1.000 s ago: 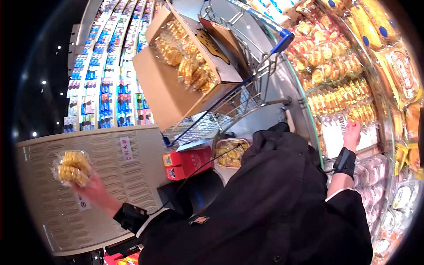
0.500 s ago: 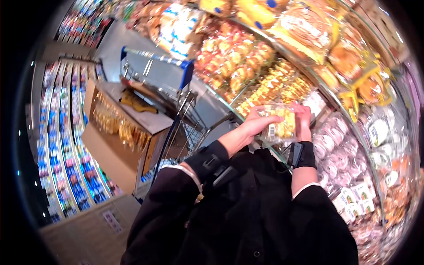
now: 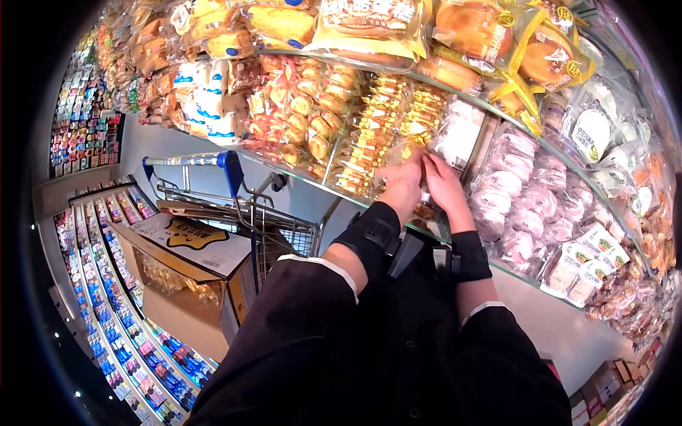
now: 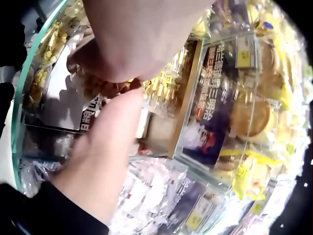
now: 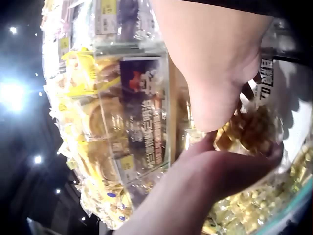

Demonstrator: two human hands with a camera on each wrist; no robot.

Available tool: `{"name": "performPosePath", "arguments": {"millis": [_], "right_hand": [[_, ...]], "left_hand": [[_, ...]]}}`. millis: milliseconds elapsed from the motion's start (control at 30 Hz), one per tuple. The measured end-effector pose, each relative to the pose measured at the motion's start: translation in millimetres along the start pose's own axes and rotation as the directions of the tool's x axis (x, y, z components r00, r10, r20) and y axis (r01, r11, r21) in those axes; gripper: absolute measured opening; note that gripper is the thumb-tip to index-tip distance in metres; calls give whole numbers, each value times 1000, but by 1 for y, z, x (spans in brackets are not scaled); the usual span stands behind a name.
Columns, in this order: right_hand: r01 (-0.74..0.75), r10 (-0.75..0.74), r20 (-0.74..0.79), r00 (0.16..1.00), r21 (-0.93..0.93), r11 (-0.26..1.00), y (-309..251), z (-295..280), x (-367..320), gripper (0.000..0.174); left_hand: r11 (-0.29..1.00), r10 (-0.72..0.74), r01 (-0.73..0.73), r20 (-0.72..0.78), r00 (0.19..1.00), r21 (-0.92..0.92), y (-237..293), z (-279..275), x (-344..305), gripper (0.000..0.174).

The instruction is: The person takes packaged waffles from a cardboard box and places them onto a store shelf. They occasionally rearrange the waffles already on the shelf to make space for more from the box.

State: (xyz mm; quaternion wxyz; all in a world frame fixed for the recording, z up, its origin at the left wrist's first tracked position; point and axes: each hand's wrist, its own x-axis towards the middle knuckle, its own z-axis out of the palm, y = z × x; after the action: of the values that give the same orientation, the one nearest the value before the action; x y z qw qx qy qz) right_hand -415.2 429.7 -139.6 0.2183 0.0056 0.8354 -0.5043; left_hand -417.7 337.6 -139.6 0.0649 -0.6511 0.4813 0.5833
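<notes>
At the left, near the front edge of the display case (image 5: 288,211), a shopping cart (image 3: 190,160) is loaded with a tilted carton (image 3: 186,324), in whose opening golden packets (image 3: 177,280) are seen. Further right, the left arm is stretched forward over the case's front edge, the wrist wrapped in a black band (image 3: 369,233) and the left hand (image 3: 402,186) angled down and inward. Between the hands, above a printed white sheet (image 5: 289,95) inside that front edge, a golden-brown pack (image 5: 250,128) is held. The right arm is reached forward more steeply, and by the right hand (image 3: 445,186), fingers curled inward, the pack is gripped from its other side; the hands are drawn close together, both apparently clamped on it. Next to the right hand, along the same edge, pale pink packets (image 3: 506,195) are piled.

In the head view the pack is almost wholly covered by the hands, and most of the left fingertips are hidden. In each wrist view the nearer hand is cut off at the top, and the pack's outline is lost in shadow and blur.
</notes>
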Motion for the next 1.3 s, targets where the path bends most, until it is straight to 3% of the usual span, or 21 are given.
{"name": "performPosePath", "arguments": {"millis": [33,67,100,167,233,333,500,567,733,767,833,900,967,1033,1100,1167,1200,1233,1267,1300], "right_hand": [[59,-58,-28,998,20,998,29,18,9,47],[74,-73,-64,995,18,997,14,18,4,50],[66,-65,-61,996,22,998,13,17,6,50],[27,-26,3,1000,-52,998,11,19,18,51],[31,-32,-99,995,-15,999,16,20,27,50],[-45,94,-256,962,191,980,18,26,42,48],[-163,263,-233,936,375,913,17,36,48,45],[-172,343,-239,908,534,828,11,37,45,49],[-233,350,-12,937,724,650,22,29,36,37],[-238,347,-7,938,714,658,23,28,31,37],[-175,257,-54,965,598,782,23,26,25,38],[-170,222,-36,974,524,835,28,24,27,41],[-111,167,-78,983,476,872,21,24,22,40],[-57,106,-102,989,400,915,27,25,23,40],[4,35,-117,993,318,948,34,25,27,40],[17,8,-103,995,232,973,41,25,31,38],[-21,45,-108,993,211,977,36,26,33,37],[-15,34,-97,995,196,981,35,26,37,37],[10,1,-64,998,165,986,32,26,41,36],[35,-31,-31,999,138,990,29,28,45,35]], "left_hand": [[995,-22,29,76,997,-100,2,0,-2,88],[973,-13,75,271,963,-219,10,-13,-9,72],[974,-19,78,266,964,-212,8,-25,-2,72],[982,-82,161,535,841,-102,-1,-47,14,52],[985,-78,146,503,861,-96,-5,-66,-4,54],[995,21,26,460,888,-95,-7,-83,-29,64],[976,131,-32,471,873,-213,-37,-72,-23,68],[969,166,-84,355,920,-234,-37,-67,-37,69],[929,146,-47,248,958,-366,-49,-51,-23,64],[926,140,-39,245,959,-377,-50,-48,-16,64],[951,-80,193,411,908,-240,-45,-44,-5,65],[929,-102,240,429,898,-281,-44,-35,-9,69],[894,15,189,450,893,-406,-41,-31,-17,73],[910,48,143,440,897,-390,-40,-28,-11,71],[930,159,-47,284,945,-364,-40,-27,-4,67],[918,187,-67,278,942,-390,-47,-25,14,62],[946,215,-125,292,932,-298,-49,-25,22,61],[962,241,-184,308,921,-203,-52,-24,28,61],[959,240,-177,301,923,-221,-56,-24,33,61],[955,294,-269,285,912,-125,-56,-29,34,61]]}}
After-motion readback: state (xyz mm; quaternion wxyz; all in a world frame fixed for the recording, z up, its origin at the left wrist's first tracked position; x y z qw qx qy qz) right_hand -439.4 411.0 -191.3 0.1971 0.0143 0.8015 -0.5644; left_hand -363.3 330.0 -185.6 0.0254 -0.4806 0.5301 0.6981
